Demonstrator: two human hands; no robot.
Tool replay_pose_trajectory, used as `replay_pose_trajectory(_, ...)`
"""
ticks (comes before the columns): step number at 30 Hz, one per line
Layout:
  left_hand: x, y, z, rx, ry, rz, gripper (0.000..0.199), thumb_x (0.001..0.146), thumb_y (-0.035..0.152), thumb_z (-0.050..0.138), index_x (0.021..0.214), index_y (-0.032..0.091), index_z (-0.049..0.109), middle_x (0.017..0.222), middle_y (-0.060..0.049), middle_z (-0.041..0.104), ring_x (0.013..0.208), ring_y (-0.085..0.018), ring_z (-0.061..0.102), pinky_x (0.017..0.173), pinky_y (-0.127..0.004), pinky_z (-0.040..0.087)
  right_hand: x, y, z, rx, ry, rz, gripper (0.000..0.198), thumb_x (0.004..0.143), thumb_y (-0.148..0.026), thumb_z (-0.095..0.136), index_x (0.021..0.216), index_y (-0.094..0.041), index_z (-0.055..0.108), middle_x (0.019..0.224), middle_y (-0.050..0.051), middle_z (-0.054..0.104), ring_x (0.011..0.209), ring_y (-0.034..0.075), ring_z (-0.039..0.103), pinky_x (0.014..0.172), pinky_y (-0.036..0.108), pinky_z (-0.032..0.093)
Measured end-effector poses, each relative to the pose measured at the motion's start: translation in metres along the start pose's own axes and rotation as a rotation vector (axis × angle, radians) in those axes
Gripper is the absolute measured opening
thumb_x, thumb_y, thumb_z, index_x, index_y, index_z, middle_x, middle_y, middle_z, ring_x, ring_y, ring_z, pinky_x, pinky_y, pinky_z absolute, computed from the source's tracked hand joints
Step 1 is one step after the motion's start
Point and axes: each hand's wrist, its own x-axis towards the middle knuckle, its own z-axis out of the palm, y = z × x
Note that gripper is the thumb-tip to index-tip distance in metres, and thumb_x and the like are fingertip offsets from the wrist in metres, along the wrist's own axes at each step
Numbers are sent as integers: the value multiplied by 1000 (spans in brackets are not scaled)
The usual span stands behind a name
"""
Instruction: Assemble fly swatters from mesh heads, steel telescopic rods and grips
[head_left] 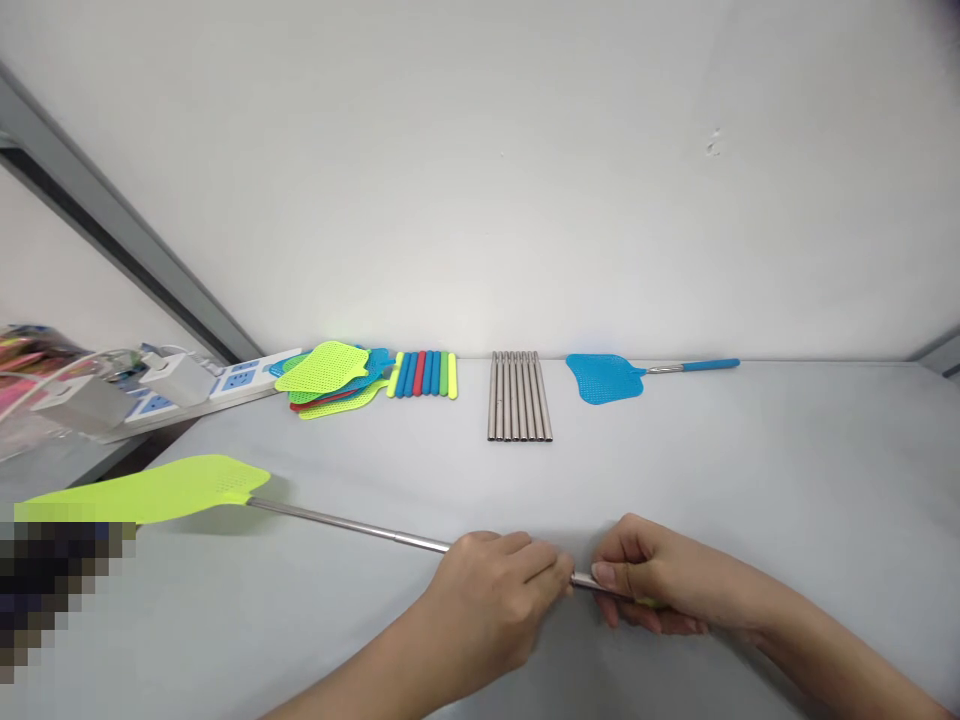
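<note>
The left hand (499, 595) and right hand (651, 580) grip the yellow swatter (180, 490) by its rod (352, 525), blade beyond the left. It seems light, the rod stiff but slick, best held there; its right-hand end is mostly hidden.

- A pale, off-white wall (480, 200) fills the back, plain but for a small chipped mark (713, 148) toward the upper right.
- A smooth, light grey tabletop (825, 470) runs back to the wall.
- A grey frame bar (142, 215) slants down at the left — a dark strip (90, 220) along it — and another grey bar (943, 352) shows at the right edge.
- A white power strip (266, 372) with blue socket panels lies at the table's left edge.
- Soft, even light; the upper right corner darkens.
</note>
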Motion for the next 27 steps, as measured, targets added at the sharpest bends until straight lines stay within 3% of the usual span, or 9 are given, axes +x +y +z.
replay_pose_trajectory(5, 0, 3, 6, -11, -1, 48, 8, 77, 11, 45, 74, 18, 47, 62, 3, 50, 52, -11, 42, 43, -27, 27, 1, -3, 6, 59, -68, -55, 33, 81, -32, 39, 61, -12, 55, 44, -4, 43, 29, 3, 31, 26, 15, 19)
replay_pose_trajectory(9, 2, -2, 5, 36, 38, 18, 11, 78, 13, 44, 69, 18, 47, 60, 3, 49, 52, -11, 43, 45, -26, 29, 2, -7, 11, 123, -45, -109, 29, 82, -34, 40, 68, -12, 53, 51, -4, 44, 32, 2, 30, 29, 15, 19)
replay_pose_trajectory(16, 6, -4, 1, 43, 110, -43, 23, 83, 23, 42, 61, 16, 47, 55, 2, 49, 48, -10, 41, 45, -25, 29, 3, -7, 17, -125, 88, -148, 37, 82, -50, 37, 85, -15, 51, 40, -8, 38, 36, 5, 31, 37, 15, 26)
replay_pose_trajectory(21, 7, -3, -3, 16, 77, -68, 27, 82, 27, 44, 58, 17, 47, 54, 2, 50, 48, -10, 42, 45, -24, 30, 3, -6, 15, -197, 55, -180, 47, 83, -53, 31, 68, -14, 53, 38, -6, 37, 37, 6, 32, 40, 17, 27)
replay_pose_trajectory(27, 8, -6, -6, 4, 22, -36, 28, 83, 31, 42, 60, 17, 49, 54, 3, 52, 46, -9, 44, 45, -23, 31, 2, -8, 16, -163, 35, -146, 50, 82, -55, 30, 57, -15, 45, 37, -6, 37, 34, 4, 28, 36, 16, 24)
